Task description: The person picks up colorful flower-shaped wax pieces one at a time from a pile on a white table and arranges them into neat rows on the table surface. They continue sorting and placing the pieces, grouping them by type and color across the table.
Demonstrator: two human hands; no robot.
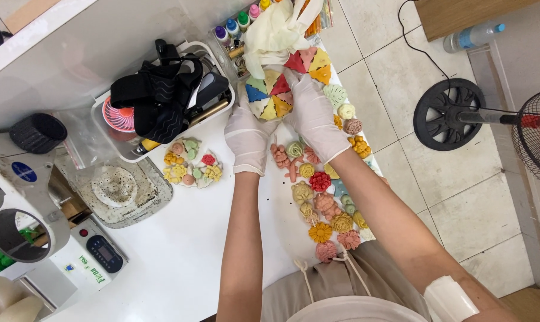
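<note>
Gloved left hand (246,134), right hand (310,113) — on many-coloured triangle-patterned piece (273,95).

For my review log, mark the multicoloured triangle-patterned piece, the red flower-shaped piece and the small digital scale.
Multicoloured triangle-patterned piece (269,98), head view, lower centre.
Red flower-shaped piece (320,181), head view, middle.
Small digital scale (100,250), head view, display panel.

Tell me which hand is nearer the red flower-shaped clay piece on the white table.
Right. The right hand sits just above the red flower-shaped clay piece; the left hand lies farther off, to its upper left.
</note>
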